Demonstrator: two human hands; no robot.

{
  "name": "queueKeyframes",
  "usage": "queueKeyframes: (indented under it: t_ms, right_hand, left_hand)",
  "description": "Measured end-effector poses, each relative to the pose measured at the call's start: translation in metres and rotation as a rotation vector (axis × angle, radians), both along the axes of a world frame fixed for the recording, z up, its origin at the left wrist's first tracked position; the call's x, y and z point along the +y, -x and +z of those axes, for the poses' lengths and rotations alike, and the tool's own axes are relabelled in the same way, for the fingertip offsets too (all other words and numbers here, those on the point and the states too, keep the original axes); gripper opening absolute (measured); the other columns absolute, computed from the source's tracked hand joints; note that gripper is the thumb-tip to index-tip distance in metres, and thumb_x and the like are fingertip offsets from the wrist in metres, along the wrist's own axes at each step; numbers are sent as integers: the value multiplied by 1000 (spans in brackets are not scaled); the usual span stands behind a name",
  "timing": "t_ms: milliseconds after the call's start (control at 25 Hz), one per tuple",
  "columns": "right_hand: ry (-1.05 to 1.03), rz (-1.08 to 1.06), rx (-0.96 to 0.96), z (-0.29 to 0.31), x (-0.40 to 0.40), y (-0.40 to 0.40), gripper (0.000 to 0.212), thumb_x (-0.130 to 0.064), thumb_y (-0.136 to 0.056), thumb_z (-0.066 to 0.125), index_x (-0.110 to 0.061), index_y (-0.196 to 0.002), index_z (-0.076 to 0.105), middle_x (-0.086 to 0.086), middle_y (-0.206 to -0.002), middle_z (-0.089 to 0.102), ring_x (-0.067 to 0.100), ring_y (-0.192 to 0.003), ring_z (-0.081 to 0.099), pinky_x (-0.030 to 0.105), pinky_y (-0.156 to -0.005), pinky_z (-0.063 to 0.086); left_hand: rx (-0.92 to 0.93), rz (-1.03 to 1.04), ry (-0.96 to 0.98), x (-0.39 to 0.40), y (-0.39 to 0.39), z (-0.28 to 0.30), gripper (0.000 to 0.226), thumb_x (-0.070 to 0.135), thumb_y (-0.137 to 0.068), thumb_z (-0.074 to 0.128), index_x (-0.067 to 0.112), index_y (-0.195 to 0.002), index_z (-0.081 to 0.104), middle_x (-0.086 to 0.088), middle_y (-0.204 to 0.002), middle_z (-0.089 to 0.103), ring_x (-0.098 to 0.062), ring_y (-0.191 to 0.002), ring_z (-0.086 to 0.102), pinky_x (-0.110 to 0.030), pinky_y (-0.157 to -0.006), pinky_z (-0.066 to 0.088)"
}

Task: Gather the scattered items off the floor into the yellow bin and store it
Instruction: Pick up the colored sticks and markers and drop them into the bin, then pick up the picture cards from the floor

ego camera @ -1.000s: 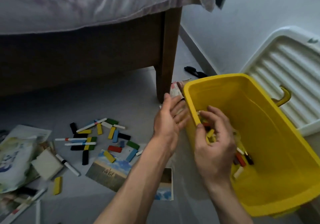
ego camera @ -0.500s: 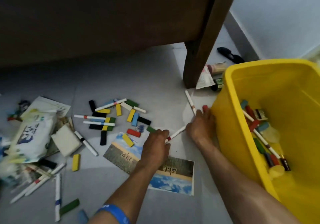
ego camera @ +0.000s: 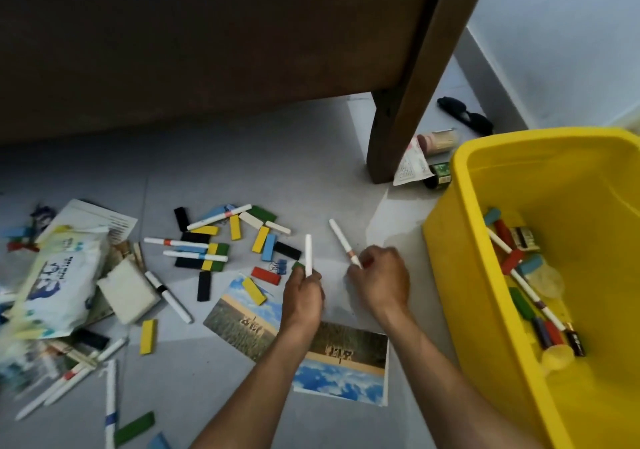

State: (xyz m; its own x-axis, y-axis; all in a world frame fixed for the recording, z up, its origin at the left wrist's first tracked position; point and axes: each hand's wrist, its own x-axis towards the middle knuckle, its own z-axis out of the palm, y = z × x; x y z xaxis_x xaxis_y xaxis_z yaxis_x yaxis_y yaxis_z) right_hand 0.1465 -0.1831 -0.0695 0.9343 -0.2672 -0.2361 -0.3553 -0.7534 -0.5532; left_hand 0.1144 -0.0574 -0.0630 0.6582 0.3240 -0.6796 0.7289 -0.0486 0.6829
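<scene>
Grey floor tiles ran under a brown bed frame. At right stood the yellow bin, already holding blocks and pens. Coloured blocks and two postcards lay scattered left of it. The left hand pinched one white pen upright; the right hand pinched a second pen by its lower end. Judged light, stiff and smooth, pens were best gripped mid-barrel.
</scene>
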Motion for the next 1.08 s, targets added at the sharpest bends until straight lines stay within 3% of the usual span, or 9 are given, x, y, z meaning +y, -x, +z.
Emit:
queueKeyframes:
  t_ms: [120, 320, 480, 560, 680, 760, 840, 960, 1080]
  right_hand:
    - [-326, -150, -91, 15, 11, 37, 7, -20, -76, 76, -23, -75, 70, -7, -71, 68, 10, -64, 63, 29, -55, 52]
    - [-672, -347, -435, 87, -13, 49, 19, -9, -78, 76, -26, -83, 72, -5, -79, 72, 10, -71, 69, 26, -60, 55]
    - [-509, -343, -820, 158, -53, 65, 16, -24, -80, 76, -30, -93, 69, 2, -96, 69, 18, -83, 69, 27, -66, 57]
    - [-389, -381, -890, 177, -76, 70, 15, -23, -82, 75, -24, -96, 69, 3, -101, 66, 22, -90, 67, 32, -71, 58]
    - [-208, -404, -705, 180, -96, 75, 28, -15, -84, 73, -15, -111, 67, 5, -123, 59, 16, -114, 56, 8, -90, 43]
    - [-109, -362, -667, 174, -92, 82, 30, -14, -86, 70, -15, -115, 65, 4, -131, 56, 12, -121, 49, 0, -91, 30]
    - [-81, -253, -767, 163, -75, 91, 22, -15, -87, 65, -14, -108, 66, 2, -123, 59, 12, -117, 52, 13, -93, 38]
    - [-152, -20, -755, 126, -28, 103, 19, -11, -84, 60, -16, -101, 66, -4, -105, 63, 13, -103, 59, 24, -86, 46]
    - [-72, 369, -144, 71, 12, 117, 37, -25, -82, 67, -20, -119, 60, -1, -118, 63, 24, -111, 57, 34, -88, 46]
  left_hand:
    - [-99, 88, 96, -14, -5, 20, 23, 27, -101, 42, 14, -99, 60, -9, -82, 65, -20, -72, 60, -30, -64, 44]
    - [-395, 45, 300, -60, -6, 89, 25, 27, -101, 47, 22, -88, 68, 7, -78, 74, -7, -75, 70, -22, -61, 54]
    - [-688, -169, 549, -98, -7, 156, 18, 24, -95, 57, 20, -90, 74, 5, -82, 74, -6, -77, 69, -18, -64, 54]
    - [-692, -320, 574, -123, -11, 177, 17, 23, -94, 60, 18, -90, 75, -1, -85, 74, -11, -80, 68, -24, -69, 56]
    - [-512, -479, 461, -143, -13, 185, 24, 24, -99, 52, 18, -91, 74, -14, -94, 71, -25, -89, 66, -44, -87, 54]
    - [-463, -518, 360, -134, -12, 175, 24, 25, -98, 50, 17, -112, 70, -9, -107, 71, -24, -101, 67, -44, -94, 53]
    - [-496, -406, 365, -107, -7, 160, 29, 23, -97, 51, 16, -121, 65, -2, -104, 73, -16, -95, 70, -30, -82, 58]
    - [-490, -148, 299, -46, 7, 121, 18, 18, -94, 53, 26, -100, 69, 5, -88, 74, -12, -81, 71, -19, -65, 56]
    - [-280, -110, -81, 20, 26, 63, 19, 10, -90, 56, 21, -100, 68, -3, -103, 72, -24, -97, 67, -30, -81, 53]
